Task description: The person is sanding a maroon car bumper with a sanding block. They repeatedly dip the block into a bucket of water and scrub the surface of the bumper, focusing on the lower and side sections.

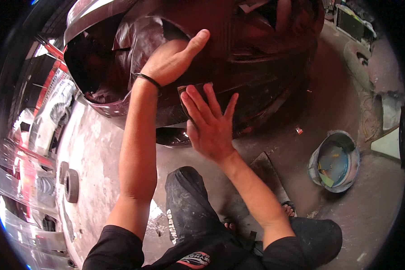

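Your L hand [168, 63] is just off centre toward 11 o'clock, black wristband [149, 82] on, thumb pointing to 1; its other fingers are hidden by the hand & dark bodywork, so can't tell if they grip. Your R hand [213, 128], approx. mid-view, lies flat w/ fingers spread apart on a dark pad [200, 86], not clamped round it. The pad's against the maroon bumper [265, 63], btwn you & 12; mostly covered, only its top & L edges show. Bumper's cut off at 12; inside of the dark opening at 10–11 is hard to make out. Parts stacked at 9 [49, 121] bend into the fisheye rim, details unclear. Your feet are partly hidden by your legs.

Bumper's lower edge curves from 10 thru centre to 2, floor [292, 144] running btwn it & the basin [354, 162] at 3–4, which holds cloudy water plus a green piece [326, 180]. Tyre [72, 185] at 8, well apart from your L arm.
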The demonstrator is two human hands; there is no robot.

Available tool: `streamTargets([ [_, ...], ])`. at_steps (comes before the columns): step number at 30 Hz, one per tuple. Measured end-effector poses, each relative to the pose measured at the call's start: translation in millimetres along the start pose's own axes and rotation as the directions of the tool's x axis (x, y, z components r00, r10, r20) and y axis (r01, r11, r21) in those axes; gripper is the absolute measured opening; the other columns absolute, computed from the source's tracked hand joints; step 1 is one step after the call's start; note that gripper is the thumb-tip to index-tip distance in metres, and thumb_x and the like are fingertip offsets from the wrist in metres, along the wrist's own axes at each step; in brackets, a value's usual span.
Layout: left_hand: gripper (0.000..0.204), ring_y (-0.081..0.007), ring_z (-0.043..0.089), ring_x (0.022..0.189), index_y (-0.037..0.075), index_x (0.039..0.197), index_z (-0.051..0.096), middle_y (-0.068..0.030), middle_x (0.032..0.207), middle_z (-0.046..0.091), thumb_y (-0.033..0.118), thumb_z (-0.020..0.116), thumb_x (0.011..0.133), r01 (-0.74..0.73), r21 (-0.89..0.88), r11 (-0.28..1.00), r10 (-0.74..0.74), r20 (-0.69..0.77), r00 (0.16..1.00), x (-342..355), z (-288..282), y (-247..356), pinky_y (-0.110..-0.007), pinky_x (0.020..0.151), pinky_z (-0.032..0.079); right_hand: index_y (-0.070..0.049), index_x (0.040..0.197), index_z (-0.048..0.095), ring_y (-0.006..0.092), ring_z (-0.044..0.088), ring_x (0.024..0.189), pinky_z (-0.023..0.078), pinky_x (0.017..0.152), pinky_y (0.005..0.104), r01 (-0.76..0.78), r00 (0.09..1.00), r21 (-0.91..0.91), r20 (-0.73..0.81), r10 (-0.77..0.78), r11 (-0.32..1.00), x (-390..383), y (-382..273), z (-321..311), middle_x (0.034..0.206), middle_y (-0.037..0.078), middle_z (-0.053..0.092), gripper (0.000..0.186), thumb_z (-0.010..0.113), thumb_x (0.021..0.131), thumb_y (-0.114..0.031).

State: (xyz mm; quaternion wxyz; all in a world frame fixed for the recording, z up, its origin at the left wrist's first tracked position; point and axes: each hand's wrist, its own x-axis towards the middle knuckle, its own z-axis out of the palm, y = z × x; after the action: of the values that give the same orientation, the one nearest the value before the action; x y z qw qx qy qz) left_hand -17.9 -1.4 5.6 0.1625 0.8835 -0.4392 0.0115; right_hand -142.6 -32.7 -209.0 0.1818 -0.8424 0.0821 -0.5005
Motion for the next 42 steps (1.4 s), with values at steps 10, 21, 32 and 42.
streamTargets([
  [10,0.061,-0.0437,0.075,0.078,0.008,0.100,0.076,-0.0209,0.077,0.073,0.069,0.076,0.093,-0.259,0.262,0.929,0.354,-0.433,0.829,-24,19,-19,-0.054,0.070,0.059,-0.006,0.158,0.056,0.0403,0.042,0.160,0.026,0.134,0.0623,0.021,0.623,-0.227,0.765,0.165,0.974,-44,193,-231,0.167,0.018,0.053,0.060,0.058,0.099,-0.015],
  [21,0.052,-0.0397,0.076,0.090,0.008,0.104,0.078,-0.0174,0.095,0.078,0.059,0.080,0.094,-0.394,0.363,0.844,0.534,-0.513,0.672,-26,16,-40,-0.050,0.076,0.060,0.003,0.139,0.071,0.0516,0.063,0.134,0.047,0.114,0.0527,-0.516,-0.065,-0.766,0.482,0.874,0.384,-330,386,-281,0.139,0.035,0.068,0.059,0.043,0.107,-0.038],
  [32,0.036,-0.0299,0.071,0.085,0.006,0.088,0.079,-0.0092,0.085,0.075,0.029,0.064,0.111,-0.052,0.330,0.943,0.269,-0.658,0.703,-119,-25,-222,-0.040,0.094,0.050,0.000,0.159,0.060,0.0236,0.061,0.136,0.045,0.121,0.0372,-0.766,0.354,-0.089,0.769,0.533,0.637,11,162,-283,0.166,0.016,0.057,0.063,0.048,0.099,-0.018],
  [42,0.055,-0.0291,0.067,0.079,0.010,0.072,0.074,-0.0070,0.073,0.072,0.038,0.055,0.115,-0.126,0.164,0.978,0.207,-0.786,0.583,-114,-50,-290,-0.043,0.094,0.048,-0.017,0.167,0.051,0.0245,0.027,0.170,0.001,0.137,0.0686,0.737,0.561,0.010,0.550,-0.619,0.676,99,13,-45,0.178,-0.002,0.042,0.088,0.078,0.084,-0.015],
])
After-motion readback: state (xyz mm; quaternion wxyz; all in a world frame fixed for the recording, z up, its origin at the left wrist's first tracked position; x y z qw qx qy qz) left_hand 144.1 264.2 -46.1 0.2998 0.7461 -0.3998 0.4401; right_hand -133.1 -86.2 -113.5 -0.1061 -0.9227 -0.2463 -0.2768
